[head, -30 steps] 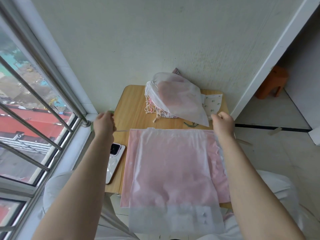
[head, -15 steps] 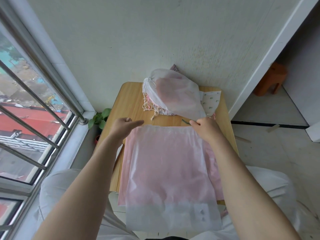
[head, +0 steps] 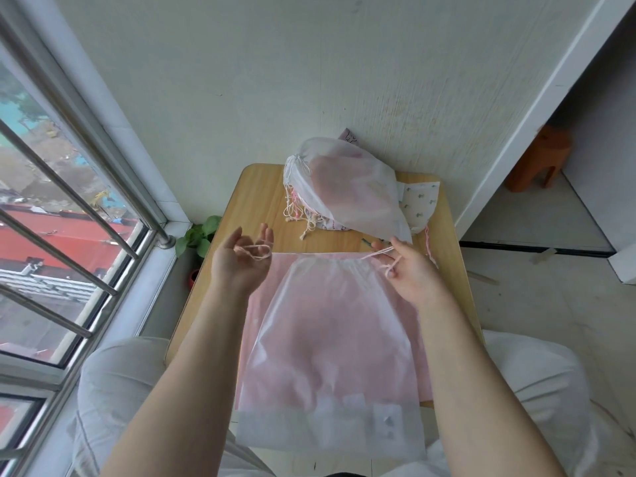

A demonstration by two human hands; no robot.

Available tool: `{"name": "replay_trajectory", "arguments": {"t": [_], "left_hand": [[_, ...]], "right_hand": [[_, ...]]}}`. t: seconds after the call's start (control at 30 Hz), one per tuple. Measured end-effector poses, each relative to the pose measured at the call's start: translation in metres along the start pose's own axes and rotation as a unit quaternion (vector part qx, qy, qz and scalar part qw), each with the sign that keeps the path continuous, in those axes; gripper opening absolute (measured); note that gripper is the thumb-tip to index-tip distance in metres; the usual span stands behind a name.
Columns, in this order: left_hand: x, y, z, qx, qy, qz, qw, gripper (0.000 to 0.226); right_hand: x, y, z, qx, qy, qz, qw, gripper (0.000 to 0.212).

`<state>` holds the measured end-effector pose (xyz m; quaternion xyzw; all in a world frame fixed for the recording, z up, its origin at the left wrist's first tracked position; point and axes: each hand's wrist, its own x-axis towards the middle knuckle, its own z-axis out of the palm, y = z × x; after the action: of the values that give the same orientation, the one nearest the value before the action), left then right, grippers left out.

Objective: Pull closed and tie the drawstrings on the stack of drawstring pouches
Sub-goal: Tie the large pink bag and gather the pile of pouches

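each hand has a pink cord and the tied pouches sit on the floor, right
No: the head view shows the tied pouches on the table instead. Left hand and right hand each have a pink cord.
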<state>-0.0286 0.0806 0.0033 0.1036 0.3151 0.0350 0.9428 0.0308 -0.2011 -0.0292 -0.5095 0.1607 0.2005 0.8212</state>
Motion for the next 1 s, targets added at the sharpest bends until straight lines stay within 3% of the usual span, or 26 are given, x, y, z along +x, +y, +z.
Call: {"name": "replay_trajectory", "arguments": {"t": [0.07, 0.13, 0.23, 0.3, 0.37, 0.43, 0.47, 0.6, 0.67, 0.73, 0.83, 0.9, 1.0], "left_hand": [[-0.001, -0.011, 0.001, -0.026, -0.058, -0.024, 0.998, 0.019], [0.002, -0.019, 0.0, 0.033, -0.071, -0.021, 0.997, 0.024], [0.007, -0.03, 0.0, 0.267, -0.032, 0.029, 0.963, 0.027], [0.005, -0.037, 0.001, 0.465, 0.008, 0.089, 0.881, 0.024], [0.005, -0.041, 0.0, 0.633, 0.056, 0.183, 0.75, 0.024], [0.007, -0.042, -0.004, 0.729, 0.08, 0.264, 0.627, 0.029], [0.008, -0.039, -0.008, 0.755, 0.082, 0.288, 0.584, 0.03], [0.016, -0.017, -0.024, 0.793, 0.121, 0.333, 0.496, 0.028], [0.016, -0.01, -0.029, 0.809, 0.133, 0.341, 0.46, 0.027], [0.018, -0.01, -0.03, 0.806, 0.129, 0.344, 0.465, 0.027], [0.022, -0.006, -0.027, 0.768, 0.08, 0.347, 0.531, 0.027], [0.022, -0.006, -0.021, 0.761, 0.049, 0.329, 0.557, 0.045], [0.019, -0.013, -0.01, 0.764, 0.039, 0.303, 0.568, 0.062]], "right_hand": [[-0.004, 0.001, 0.012, 0.056, -0.023, 0.013, 0.998, 0.012], [-0.006, 0.004, 0.022, 0.046, -0.022, 0.024, 0.998, 0.02], [-0.007, 0.007, 0.029, -0.094, 0.002, 0.016, 0.995, 0.037], [-0.009, 0.008, 0.033, -0.159, 0.006, -0.001, 0.987, 0.034], [-0.012, 0.007, 0.036, -0.205, 0.012, -0.017, 0.979, 0.029], [-0.013, 0.005, 0.036, -0.262, 0.018, -0.034, 0.964, 0.027], [-0.012, 0.004, 0.035, -0.299, 0.032, -0.047, 0.953, 0.027], [-0.006, -0.004, 0.025, -0.43, 0.126, -0.1, 0.888, 0.03], [-0.005, -0.003, 0.025, -0.454, 0.132, -0.127, 0.872, 0.033], [-0.007, 0.002, 0.028, -0.471, 0.119, -0.144, 0.862, 0.035], [-0.006, 0.005, 0.029, -0.459, 0.088, -0.155, 0.87, 0.033], [-0.004, 0.005, 0.026, -0.45, 0.073, -0.155, 0.876, 0.025], [0.001, 0.009, 0.026, -0.489, 0.075, -0.182, 0.85, 0.018]]}}
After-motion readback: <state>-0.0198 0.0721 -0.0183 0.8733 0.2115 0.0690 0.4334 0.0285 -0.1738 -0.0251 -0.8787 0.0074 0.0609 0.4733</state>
